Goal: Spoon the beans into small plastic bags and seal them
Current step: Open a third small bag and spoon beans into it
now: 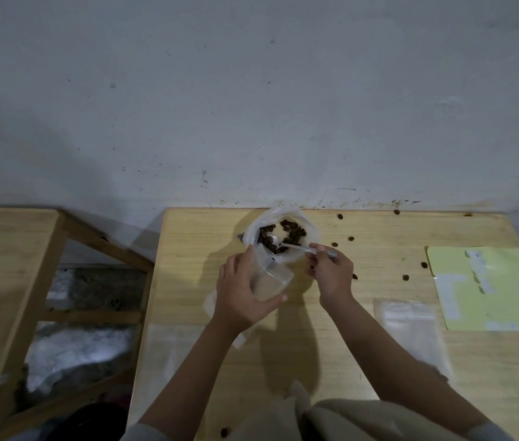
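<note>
A large clear bag [307,232] of dark beans [294,235] lies open at the far edge of the wooden table [347,313], close to the wall. My left hand [240,291] grips a small clear plastic bag [272,276] with its mouth held open just in front of the bean bag. My right hand [331,272] pinches the handle of a clear plastic spoon [293,246], whose bowl rests among the beans. The small bag looks empty.
Several loose beans [406,277] are scattered on the table right of my hands. Flat empty bags [407,326] lie at the right and at the left front. A yellow-green sheet [487,288] lies at the right edge. A second wooden table [6,265] stands at the left.
</note>
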The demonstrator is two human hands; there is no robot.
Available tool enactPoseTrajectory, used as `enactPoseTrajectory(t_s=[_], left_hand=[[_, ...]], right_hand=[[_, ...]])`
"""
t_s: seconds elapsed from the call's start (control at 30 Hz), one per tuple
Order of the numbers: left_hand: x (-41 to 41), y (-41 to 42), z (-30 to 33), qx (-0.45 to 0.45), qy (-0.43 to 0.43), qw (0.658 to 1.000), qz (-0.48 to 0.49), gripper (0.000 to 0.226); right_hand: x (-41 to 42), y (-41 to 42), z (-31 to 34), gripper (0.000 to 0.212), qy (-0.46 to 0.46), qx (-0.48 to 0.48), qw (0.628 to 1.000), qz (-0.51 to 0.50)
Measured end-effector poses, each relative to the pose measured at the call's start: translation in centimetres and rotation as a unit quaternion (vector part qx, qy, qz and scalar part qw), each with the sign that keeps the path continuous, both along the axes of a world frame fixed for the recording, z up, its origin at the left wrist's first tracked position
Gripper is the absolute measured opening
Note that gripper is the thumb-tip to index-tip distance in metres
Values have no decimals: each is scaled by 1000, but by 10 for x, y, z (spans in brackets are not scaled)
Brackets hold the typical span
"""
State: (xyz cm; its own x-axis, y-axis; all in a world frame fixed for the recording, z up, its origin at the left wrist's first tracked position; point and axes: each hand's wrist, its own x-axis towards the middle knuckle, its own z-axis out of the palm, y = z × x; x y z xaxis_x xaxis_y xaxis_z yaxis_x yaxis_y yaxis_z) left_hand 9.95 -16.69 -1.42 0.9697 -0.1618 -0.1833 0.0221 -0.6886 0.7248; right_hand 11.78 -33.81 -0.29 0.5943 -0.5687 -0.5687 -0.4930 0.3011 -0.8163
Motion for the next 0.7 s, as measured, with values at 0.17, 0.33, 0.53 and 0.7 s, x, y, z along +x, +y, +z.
enactPoseTrajectory(t_s=[0.17,0.33,0.53,0.7], left_hand=[[-2,1,2,9,-6,1000,1,113],[-5,4,4,13,-21,1000,2,112],[-6,2,11,21,-42,999,21,111],[-10,-1,16,14,-55,998,23,111]], right_hand=[[-3,-8,8,19,-10,22,1000,-17],[-10,-19,26,20,-43,27,999,-16],[-32,-31,52,22,-91,-4,995,33],[-47,-32,63,23,-140,-69,983,97]])
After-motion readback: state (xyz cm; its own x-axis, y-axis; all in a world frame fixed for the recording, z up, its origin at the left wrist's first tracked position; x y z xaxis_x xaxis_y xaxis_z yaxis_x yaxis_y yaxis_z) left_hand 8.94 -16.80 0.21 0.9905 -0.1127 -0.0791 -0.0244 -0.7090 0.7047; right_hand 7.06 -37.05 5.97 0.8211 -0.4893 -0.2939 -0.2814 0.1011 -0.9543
